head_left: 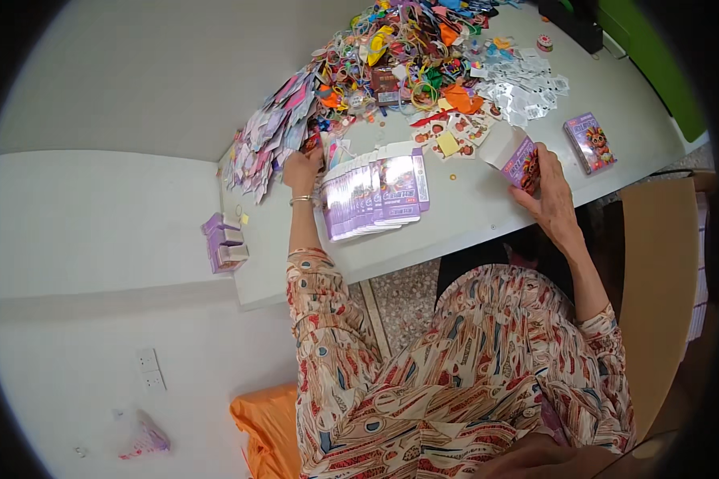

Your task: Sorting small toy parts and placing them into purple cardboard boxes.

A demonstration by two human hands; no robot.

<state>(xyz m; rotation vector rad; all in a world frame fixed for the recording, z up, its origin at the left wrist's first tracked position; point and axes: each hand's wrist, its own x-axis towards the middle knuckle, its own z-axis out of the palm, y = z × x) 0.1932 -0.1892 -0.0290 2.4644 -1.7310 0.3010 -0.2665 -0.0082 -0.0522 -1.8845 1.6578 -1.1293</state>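
My right hand [553, 198] grips a small purple carton [522, 163] with a cartoon figure on it. The carton's white end flap stands open toward the far left. At the left, my left hand [302, 171] reaches to the edge of a heap of pastel packets [273, 128], its fingers drawn together near a small dark red piece. What they hold is too small to make out. Between my hands lies a fanned row of flat purple cartons [359, 198]. A filled-out purple carton [590, 142] lies on the table to the right of my right hand.
A large heap of colourful small trinkets [407, 60] covers the table's far side. Beside it lie clear small packets [527, 84] and picture cards with a yellow slip [447, 144]. Several purple cartons [224, 242] stand at the left edge, by the white wall. Brown cardboard [655, 287] is at right.
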